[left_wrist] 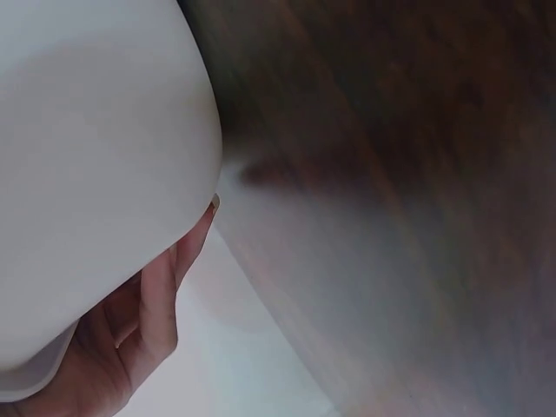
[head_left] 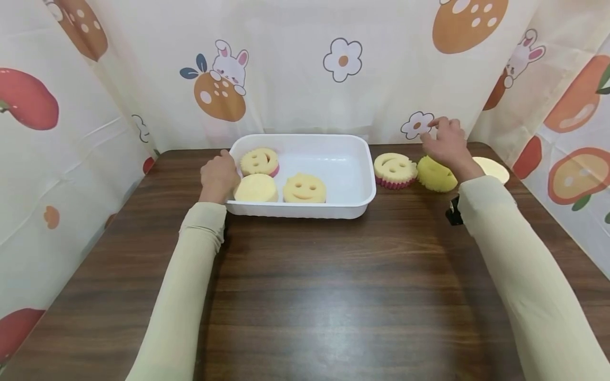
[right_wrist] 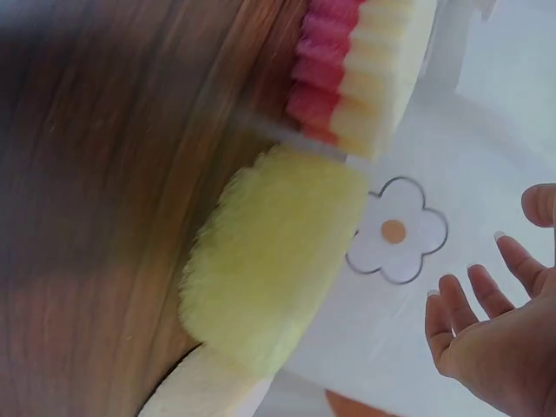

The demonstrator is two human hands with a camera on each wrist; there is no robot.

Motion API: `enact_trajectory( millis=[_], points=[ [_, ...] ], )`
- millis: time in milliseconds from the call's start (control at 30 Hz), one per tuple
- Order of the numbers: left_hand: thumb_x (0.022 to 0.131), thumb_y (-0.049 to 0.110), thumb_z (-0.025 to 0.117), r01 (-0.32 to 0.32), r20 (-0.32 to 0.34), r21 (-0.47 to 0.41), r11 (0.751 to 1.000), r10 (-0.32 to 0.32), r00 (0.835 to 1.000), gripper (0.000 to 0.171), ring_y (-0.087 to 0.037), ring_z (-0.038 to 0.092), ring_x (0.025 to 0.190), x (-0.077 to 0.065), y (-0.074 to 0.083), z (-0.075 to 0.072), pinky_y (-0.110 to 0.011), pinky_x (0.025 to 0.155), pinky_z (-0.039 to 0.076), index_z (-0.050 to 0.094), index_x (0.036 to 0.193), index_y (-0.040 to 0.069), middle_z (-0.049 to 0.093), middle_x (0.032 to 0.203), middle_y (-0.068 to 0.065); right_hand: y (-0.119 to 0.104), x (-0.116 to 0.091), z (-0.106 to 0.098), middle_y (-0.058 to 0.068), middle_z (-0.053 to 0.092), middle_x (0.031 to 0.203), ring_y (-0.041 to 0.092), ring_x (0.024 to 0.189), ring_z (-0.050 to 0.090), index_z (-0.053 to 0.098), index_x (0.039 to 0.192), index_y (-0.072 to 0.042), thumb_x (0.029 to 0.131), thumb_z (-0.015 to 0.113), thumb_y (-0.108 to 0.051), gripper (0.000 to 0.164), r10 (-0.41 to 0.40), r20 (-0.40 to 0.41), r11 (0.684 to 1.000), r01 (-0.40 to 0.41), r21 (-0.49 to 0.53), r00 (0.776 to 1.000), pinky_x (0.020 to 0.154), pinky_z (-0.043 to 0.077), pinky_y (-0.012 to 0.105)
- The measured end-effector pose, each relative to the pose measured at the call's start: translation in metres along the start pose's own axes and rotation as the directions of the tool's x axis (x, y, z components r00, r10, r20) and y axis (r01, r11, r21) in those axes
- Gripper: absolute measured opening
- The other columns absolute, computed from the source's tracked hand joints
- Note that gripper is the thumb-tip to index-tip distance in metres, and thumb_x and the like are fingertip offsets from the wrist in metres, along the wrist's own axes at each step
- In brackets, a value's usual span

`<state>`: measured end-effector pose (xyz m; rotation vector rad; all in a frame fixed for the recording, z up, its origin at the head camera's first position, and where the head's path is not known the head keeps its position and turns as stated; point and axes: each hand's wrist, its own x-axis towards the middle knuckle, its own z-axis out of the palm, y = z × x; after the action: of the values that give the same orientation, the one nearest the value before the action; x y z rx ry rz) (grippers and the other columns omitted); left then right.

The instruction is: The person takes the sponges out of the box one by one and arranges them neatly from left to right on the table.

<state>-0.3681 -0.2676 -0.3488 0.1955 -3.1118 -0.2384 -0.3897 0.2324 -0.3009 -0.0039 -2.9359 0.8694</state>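
A white tray (head_left: 333, 169) holds a smiley sponge with a pink base (head_left: 257, 162), a plain pale round sponge (head_left: 256, 189) and a yellow smiley sponge (head_left: 305, 189). My left hand (head_left: 219, 174) grips the tray's left side; in the left wrist view its fingers (left_wrist: 156, 308) lie along the outer wall, and the thumb is hidden. My right hand (head_left: 446, 142) hovers above a greenish-yellow sponge (head_left: 436, 174), holding nothing, fingers loosely bent and apart. Left of that sponge is another pink-based smiley sponge (head_left: 394, 169), its ridged edge (right_wrist: 347, 74) visible in the right wrist view.
Partly behind the right wrist, a pale round sponge (head_left: 493, 168) lies at the table's right. The dark wooden table (head_left: 333, 286) extends toward me. Printed curtains (head_left: 295, 69) hang at the back and both sides.
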Motion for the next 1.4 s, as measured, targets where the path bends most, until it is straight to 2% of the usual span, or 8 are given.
enact_trajectory(
  millis=[167,367,667,933,1167,1400],
  points=[
    [0.096,0.022,0.044,0.001,-0.007,0.017,1.000,-0.001,1.000,0.051,-0.049,0.061,0.110,0.002,0.001,0.002,-0.058,0.089,0.050,0.037,0.134,-0.011,0.059,0.119,-0.032,-0.016,0.003,0.005,0.031,0.017,0.155,0.051,0.140,0.021,0.029,0.147,0.003,0.102,0.030,-0.039,0.062,-0.048,0.012,0.999,0.047,0.013,0.999,0.106,0.027,0.067],
    [0.098,0.023,0.042,0.000,-0.022,0.024,1.000,0.000,1.000,0.048,-0.048,0.062,0.109,0.003,0.000,0.005,-0.058,0.088,0.050,0.038,0.132,-0.010,0.060,0.118,-0.031,-0.032,0.006,0.011,0.029,0.023,0.152,0.049,0.137,0.025,0.029,0.148,0.002,0.102,0.030,-0.040,0.061,-0.068,0.029,0.998,0.068,0.017,0.997,0.106,0.027,0.064],
    [0.097,0.022,0.043,0.001,-0.042,0.019,1.000,0.000,0.999,0.048,-0.048,0.063,0.105,0.001,-0.003,0.001,-0.057,0.085,0.051,0.039,0.131,-0.011,0.061,0.115,-0.031,-0.057,0.011,0.013,0.027,0.018,0.156,0.045,0.141,0.024,0.026,0.151,0.000,0.103,0.031,-0.040,0.062,-0.074,0.049,0.997,0.074,0.009,0.996,0.112,0.027,0.061],
    [0.095,0.022,0.044,0.007,-0.026,0.037,0.999,-0.006,1.000,0.049,-0.047,0.063,0.105,0.001,-0.002,-0.003,-0.057,0.086,0.051,0.038,0.132,-0.011,0.061,0.115,-0.031,-0.076,0.012,0.016,0.023,0.018,0.157,0.038,0.134,0.030,0.026,0.152,-0.002,0.103,0.032,-0.041,0.062,-0.124,0.063,0.991,0.120,0.058,0.990,0.112,0.031,0.058],
    [0.096,0.023,0.043,-0.009,-0.053,0.074,0.997,0.013,0.999,0.048,-0.046,0.065,0.103,0.003,0.000,0.000,-0.056,0.086,0.051,0.040,0.130,-0.011,0.063,0.112,-0.030,-0.091,0.013,0.021,0.019,0.019,0.157,0.034,0.130,0.033,0.026,0.152,-0.007,0.103,0.032,-0.044,0.062,-0.137,0.075,0.989,0.131,0.074,0.988,0.110,0.034,0.055],
    [0.095,0.023,0.044,-0.006,-0.044,0.076,0.997,0.009,0.999,0.049,-0.046,0.065,0.103,0.002,0.000,0.003,-0.055,0.088,0.051,0.040,0.131,-0.011,0.063,0.113,-0.029,-0.108,0.013,0.023,0.015,0.022,0.157,0.033,0.140,0.033,0.029,0.151,-0.010,0.103,0.033,-0.046,0.060,-0.148,0.084,0.985,0.139,0.098,0.985,0.111,0.035,0.054]
  ],
)
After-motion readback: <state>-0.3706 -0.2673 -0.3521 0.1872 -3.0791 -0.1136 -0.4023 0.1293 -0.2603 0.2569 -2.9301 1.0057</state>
